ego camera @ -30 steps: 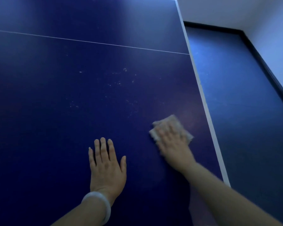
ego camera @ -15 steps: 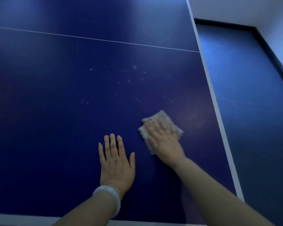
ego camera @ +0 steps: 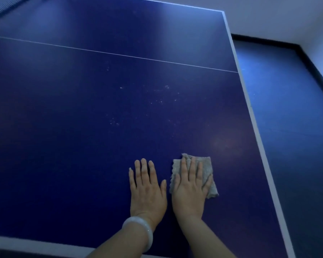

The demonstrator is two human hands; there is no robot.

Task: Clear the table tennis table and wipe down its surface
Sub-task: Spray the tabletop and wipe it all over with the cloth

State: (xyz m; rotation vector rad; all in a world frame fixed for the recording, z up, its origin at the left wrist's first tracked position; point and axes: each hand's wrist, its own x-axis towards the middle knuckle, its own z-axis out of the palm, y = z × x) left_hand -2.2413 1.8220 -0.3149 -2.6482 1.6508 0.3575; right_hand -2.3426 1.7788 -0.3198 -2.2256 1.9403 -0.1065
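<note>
1. Both hands are laid flat on the dark blue table tennis table (ego camera: 67, 149), near its front edge and toward its right side.
2. A grey cloth (ego camera: 203, 165) is pressed to the surface by the right hand (ego camera: 189, 190), whose fingers are held straight and slightly spread across the fabric; nothing is pinched or gathered up.
3. The cloth is seen flat on the table, with its crumpled upper corner showing past the fingertips and its lower right corner sticking out beside the palm.
4. The left hand (ego camera: 147, 192) is placed palm down on the bare surface just beside the right hand, fingers straight and close together, thumb held slightly out; the two hands are apart by a narrow strip of blue.
5. A pale, smooth bracelet (ego camera: 140, 231) is worn on the left wrist.
6. Scattered pale specks (ego camera: 157, 100) are visible on the surface well beyond the hands, between them and the thin white centre line (ego camera: 119, 55) crossing the table.
7. White border lines (ego camera: 254, 116) are seen along the right side, the far end and the near edge.
8. A blue floor (ego camera: 291, 118) is shown to the right of the table, bounded by a dark skirting strip (ego camera: 265, 38) under a pale wall (ego camera: 268, 13).
9. No containers are visible.
</note>
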